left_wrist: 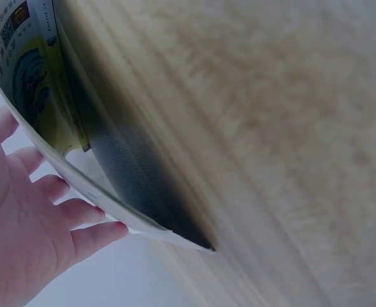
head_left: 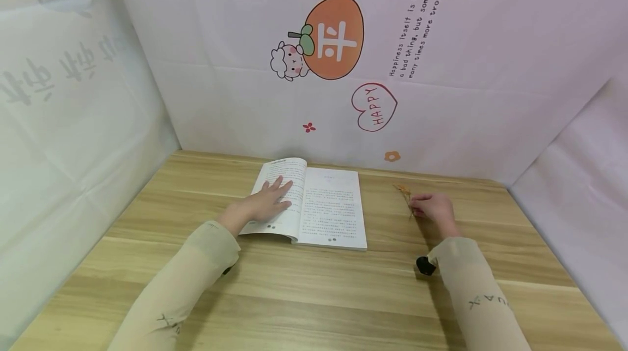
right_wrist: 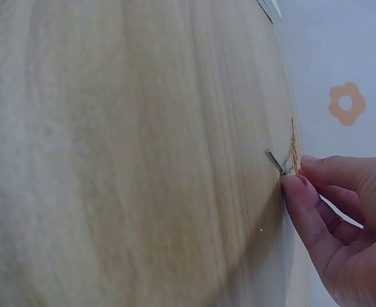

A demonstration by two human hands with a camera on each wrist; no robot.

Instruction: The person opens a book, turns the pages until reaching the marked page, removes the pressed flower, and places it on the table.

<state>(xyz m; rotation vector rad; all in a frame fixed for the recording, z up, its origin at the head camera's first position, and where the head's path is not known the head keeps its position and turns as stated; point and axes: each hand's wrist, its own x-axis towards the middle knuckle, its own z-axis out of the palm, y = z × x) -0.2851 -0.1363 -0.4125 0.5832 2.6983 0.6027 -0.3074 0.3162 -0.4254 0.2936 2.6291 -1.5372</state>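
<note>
An open book [head_left: 334, 212] with printed pages lies near the back of the table. My left hand [head_left: 267, 202] rests on its left page with the fingers spread. In the left wrist view, the book's left side [left_wrist: 31, 83] curves up off the wood, and the fingertips [left_wrist: 114, 230] lie against its outer face; part of a coloured cover shows underneath. To the right of the book, my right hand [head_left: 435, 209] pinches the thin stem of a small dried orange-yellow flower [head_left: 402, 189] between thumb and fingers. The flower [right_wrist: 295, 144] and its stem stick out past the fingertips in the right wrist view.
The wooden table [head_left: 314, 302] runs back to a white printed cloth wall [head_left: 235, 95]. More white cloth hangs at the left [head_left: 73, 138] and right [head_left: 579, 193] sides. A black device [head_left: 426, 266] sits at the right wrist.
</note>
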